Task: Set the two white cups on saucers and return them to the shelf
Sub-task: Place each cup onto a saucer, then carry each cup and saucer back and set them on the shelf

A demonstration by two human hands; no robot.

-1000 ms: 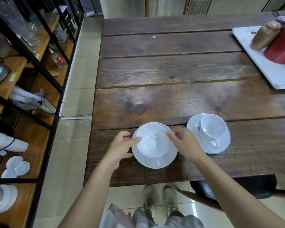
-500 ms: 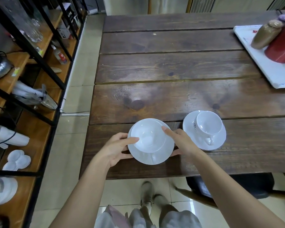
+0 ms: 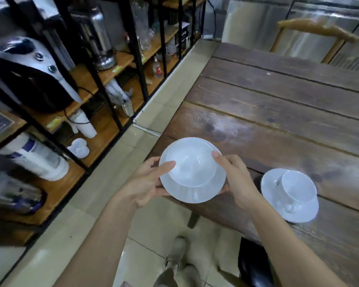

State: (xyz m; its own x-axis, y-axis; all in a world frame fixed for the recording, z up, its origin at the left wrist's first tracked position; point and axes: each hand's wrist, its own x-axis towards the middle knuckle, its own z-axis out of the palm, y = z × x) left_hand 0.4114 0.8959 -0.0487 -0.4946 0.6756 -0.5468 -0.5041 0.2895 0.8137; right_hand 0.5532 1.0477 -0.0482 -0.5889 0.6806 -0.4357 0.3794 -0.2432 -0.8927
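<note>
A white cup (image 3: 192, 165) sits on a white saucer (image 3: 195, 193), lifted above the near left corner of the wooden table (image 3: 278, 112). My left hand (image 3: 147, 181) grips the saucer's left rim with the thumb on the cup. On the right rim is my right hand (image 3: 236, 179), its thumb also on the cup. A second white cup (image 3: 296, 188) rests on its saucer (image 3: 298, 212) on the table to the right. The black-framed wooden shelf (image 3: 104, 133) stands at the left.
The shelf holds a black and silver appliance (image 3: 29, 79), a metal kettle (image 3: 97, 38), stacked white cups (image 3: 85, 125), small white dishes (image 3: 79, 148), bottles and glassware. A wooden chair (image 3: 311, 32) stands behind the table. My shoes (image 3: 174, 262) are on the tiled floor (image 3: 112, 204).
Both hands have lifted the left cup and saucer off the table. My view has turned left toward the shelf. The other cup and saucer stay on the table.
</note>
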